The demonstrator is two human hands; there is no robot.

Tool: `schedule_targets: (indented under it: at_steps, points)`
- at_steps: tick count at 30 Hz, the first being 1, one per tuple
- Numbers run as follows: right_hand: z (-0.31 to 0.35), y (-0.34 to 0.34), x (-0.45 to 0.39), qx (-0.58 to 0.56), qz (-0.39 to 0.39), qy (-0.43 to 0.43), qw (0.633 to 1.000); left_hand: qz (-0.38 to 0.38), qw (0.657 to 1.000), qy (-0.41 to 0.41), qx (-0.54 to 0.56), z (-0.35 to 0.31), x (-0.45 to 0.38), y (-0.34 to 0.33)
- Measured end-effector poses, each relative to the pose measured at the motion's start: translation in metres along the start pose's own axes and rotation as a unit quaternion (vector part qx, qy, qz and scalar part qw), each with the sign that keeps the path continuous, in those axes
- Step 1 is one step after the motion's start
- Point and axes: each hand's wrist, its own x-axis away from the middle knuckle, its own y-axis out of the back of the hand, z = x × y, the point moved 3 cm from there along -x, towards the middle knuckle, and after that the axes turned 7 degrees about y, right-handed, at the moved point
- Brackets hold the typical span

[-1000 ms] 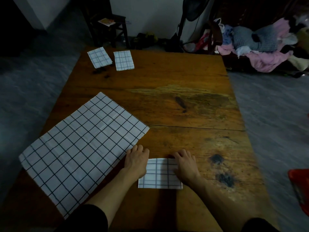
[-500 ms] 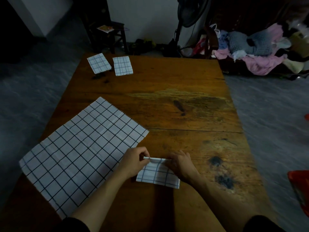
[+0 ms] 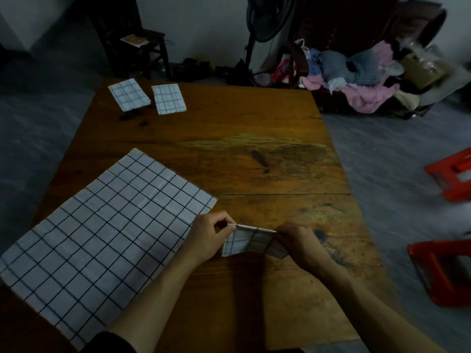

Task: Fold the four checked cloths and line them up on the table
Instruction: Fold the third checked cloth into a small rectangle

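A small folded checked cloth (image 3: 240, 243) is lifted off the wooden table (image 3: 254, 154) near its front edge, held by its top edge. My left hand (image 3: 207, 236) pinches the left top corner and my right hand (image 3: 297, 242) grips the right side. A large unfolded checked cloth (image 3: 102, 233) lies flat at the front left, just beside my left hand. Two folded checked cloths sit side by side at the far left corner: one (image 3: 129, 94) angled, the other (image 3: 168, 98) to its right.
Beyond the table stand a dark wooden chair (image 3: 135, 47), a fan (image 3: 270, 19) and a pile of clothes (image 3: 356, 75). Red plastic stools (image 3: 443, 271) sit on the grey floor to the right.
Both hands went from pressing the small folded cloth flat to pinching its top edge and lifting it off the table. The view has tilted slightly.
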Motion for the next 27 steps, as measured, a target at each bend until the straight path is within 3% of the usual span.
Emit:
schedule_targets:
  at_steps: [6, 16, 23, 27]
  points:
    - [-0.009, 0.018, 0.036, -0.005, -0.028, -0.013, 1.0, 0.028, 0.999, -0.028, -0.021, -0.017, 0.002, -0.013]
    - [-0.028, 0.044, 0.11, -0.035, -0.116, -0.004, 0.993, -0.016, 0.994, -0.055, -0.092, -0.072, 0.049, -0.054]
    - [-0.053, 0.072, 0.213, -0.078, -0.177, 0.008, 0.981, -0.016, 0.993, -0.038, -0.114, -0.117, 0.116, -0.132]
    - [-0.081, 0.091, 0.289, -0.079, -0.209, -0.018, 0.975, -0.002, 0.99, -0.069, -0.122, -0.154, 0.142, -0.196]
